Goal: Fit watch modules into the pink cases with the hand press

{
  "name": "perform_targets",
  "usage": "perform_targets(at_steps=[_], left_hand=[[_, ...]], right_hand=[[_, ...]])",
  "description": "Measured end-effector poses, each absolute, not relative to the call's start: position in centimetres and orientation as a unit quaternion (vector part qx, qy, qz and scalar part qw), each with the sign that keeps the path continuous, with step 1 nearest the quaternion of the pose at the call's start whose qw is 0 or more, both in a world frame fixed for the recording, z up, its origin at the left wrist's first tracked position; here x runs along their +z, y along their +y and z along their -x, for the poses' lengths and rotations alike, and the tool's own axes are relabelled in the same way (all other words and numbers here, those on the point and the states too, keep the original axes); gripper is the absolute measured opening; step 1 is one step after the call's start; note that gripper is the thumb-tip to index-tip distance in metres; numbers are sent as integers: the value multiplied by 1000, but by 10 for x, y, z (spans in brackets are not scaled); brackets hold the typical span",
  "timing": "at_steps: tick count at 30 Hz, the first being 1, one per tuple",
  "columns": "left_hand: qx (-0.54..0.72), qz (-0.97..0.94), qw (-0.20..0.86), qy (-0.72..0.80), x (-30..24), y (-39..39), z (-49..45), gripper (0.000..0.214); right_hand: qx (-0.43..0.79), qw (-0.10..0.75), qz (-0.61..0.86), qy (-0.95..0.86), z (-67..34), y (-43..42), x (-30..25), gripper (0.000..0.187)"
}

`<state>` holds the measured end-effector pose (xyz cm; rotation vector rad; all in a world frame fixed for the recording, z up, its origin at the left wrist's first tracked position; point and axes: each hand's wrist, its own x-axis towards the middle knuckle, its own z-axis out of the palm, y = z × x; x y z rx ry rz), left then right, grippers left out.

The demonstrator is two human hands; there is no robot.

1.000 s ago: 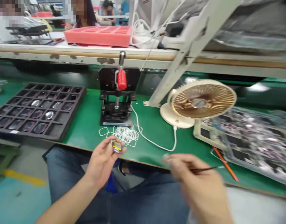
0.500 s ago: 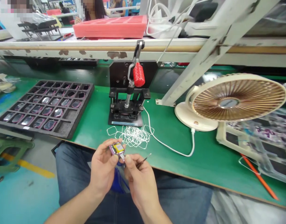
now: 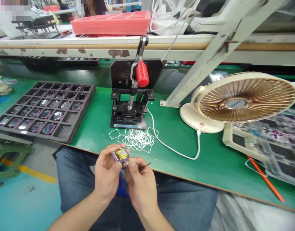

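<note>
My left hand (image 3: 106, 175) is closed on the edges of a small purple-rimmed watch case (image 3: 120, 155), whose open back shows a yellow-edged battery. My right hand (image 3: 143, 184) has thumb and fingertips pinched at the case's lower right corner, by a small tab there. Thin dark tweezers (image 3: 145, 165) lie between the fingers of that hand, their tips pointing up and right. Both hands are above my lap at the bench's front edge. Just beyond them, a heap of thin white ring-shaped gaskets (image 3: 138, 140) rests on the green bench (image 3: 171, 170).
A black press with a red handle (image 3: 142, 73) stands behind the gaskets. On the left lies a grey foam tray (image 3: 69, 136) with several watch cases. A beige fan (image 3: 201, 120), its white cable, an orange stick (image 3: 266, 179) and plastic trays occupy the right.
The small tab at the case's corner showed pale between my hands before and is now less visible. My right hand has shifted slightly left. The whole view has moved a little.
</note>
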<state>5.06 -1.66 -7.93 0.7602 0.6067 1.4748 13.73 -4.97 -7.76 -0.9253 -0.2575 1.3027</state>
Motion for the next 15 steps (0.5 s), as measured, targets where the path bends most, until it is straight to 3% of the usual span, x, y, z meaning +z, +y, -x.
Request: perform_targets(at_steps=[8, 15], left_hand=[[650, -355, 622, 256, -81, -19, -51, 33], [646, -353, 620, 271, -88, -23, -52, 33]], right_hand=[[564, 692, 433, -124, -131, -53, -82, 46], [475, 707, 487, -194, -134, -51, -87, 43]])
